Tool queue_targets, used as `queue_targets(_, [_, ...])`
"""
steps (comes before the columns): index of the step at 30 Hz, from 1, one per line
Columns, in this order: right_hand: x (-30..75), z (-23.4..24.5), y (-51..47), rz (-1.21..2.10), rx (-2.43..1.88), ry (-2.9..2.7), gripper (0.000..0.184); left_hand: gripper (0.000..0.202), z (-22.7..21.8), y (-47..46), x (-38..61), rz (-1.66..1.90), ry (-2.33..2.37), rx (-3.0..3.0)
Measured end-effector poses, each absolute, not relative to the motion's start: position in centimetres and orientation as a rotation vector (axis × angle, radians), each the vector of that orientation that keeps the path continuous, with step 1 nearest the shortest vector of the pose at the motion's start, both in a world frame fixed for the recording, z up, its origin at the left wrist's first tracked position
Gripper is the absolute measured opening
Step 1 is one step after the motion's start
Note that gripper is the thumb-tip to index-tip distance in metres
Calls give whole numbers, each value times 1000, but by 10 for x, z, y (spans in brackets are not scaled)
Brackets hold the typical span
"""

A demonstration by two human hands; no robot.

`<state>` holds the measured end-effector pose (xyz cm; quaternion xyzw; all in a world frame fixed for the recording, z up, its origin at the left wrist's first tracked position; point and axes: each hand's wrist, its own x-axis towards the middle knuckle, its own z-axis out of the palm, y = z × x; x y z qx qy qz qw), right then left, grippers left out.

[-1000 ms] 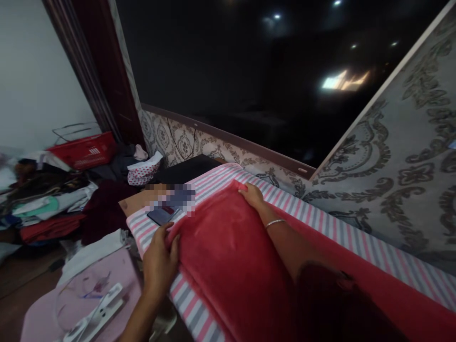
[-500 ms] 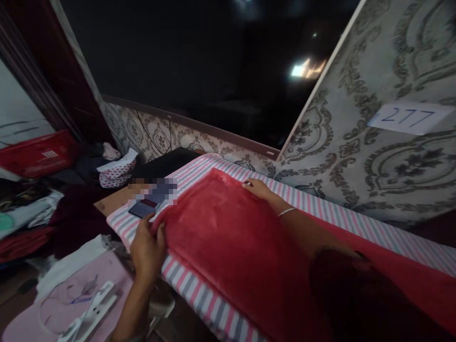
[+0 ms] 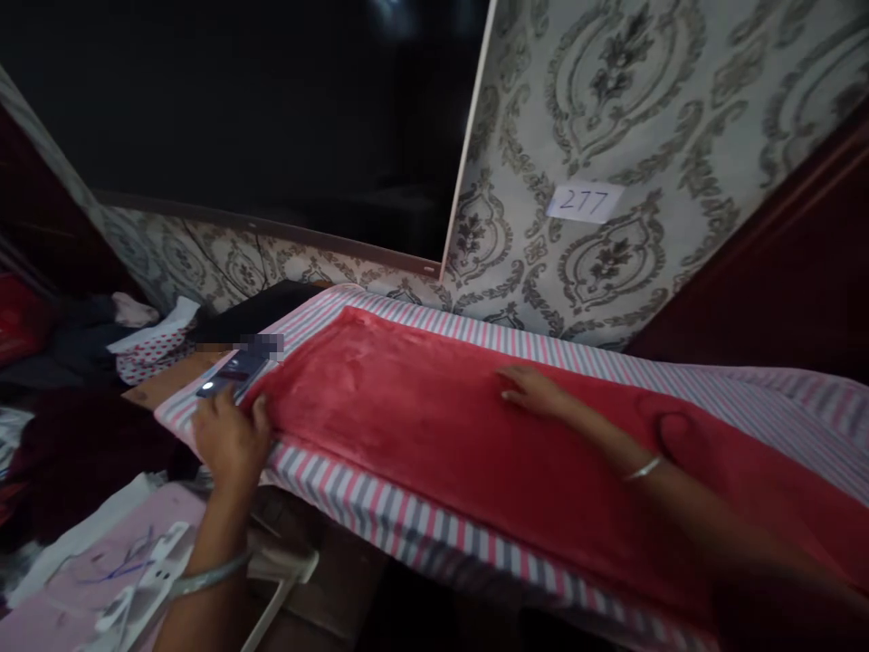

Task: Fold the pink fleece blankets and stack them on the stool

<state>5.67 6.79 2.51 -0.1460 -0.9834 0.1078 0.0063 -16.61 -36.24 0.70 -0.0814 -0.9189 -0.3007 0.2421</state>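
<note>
Left hand [image 3: 231, 441] on red blanket [image 3: 407, 453], phone [image 3: 234, 373] just beside

A pixelated patch [image 3: 262, 345] blurs whatever lies at the head of the striped cover [image 3: 380, 512], just past the phone [image 3: 231, 373], whose screen is too dim and small to read. The red fleece blanket [image 3: 434, 453] runs out at the lower right corner, under a dark blur [image 3: 767, 611] that may be the person's own shadow. At far left, the edge cuts off a red basket [image 3: 20, 317], and a white plastic piece [image 3: 139, 580] on the pink cloth [image 3: 61, 616] runs behind the left forearm [image 3: 204, 598].
</note>
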Motion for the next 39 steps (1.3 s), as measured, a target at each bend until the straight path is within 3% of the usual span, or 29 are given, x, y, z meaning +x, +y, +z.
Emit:
queue_targets(5, [107,13,-2,481,-129,-3067,56,55,30,-304,-126,-707,-2484,-756])
queue_targets(13, [143,3,-42,425,-497,-2989,53,60,37,-167,-75,-380,-2690,-1498])
queue_targets(18, [155,-2,-38,351,-761,-2897,55,56,15,-137,-73,-213,-2633,-1598])
queue_targets(22, [160,-8,-34,352,-716,-2849,56,56,-1,-132,-75,-141,-2511,-1557])
queue_targets(39, [234,-8,-51,547,-587,-2767,51,55,5,-119,-81,-178,-2463,-1522])
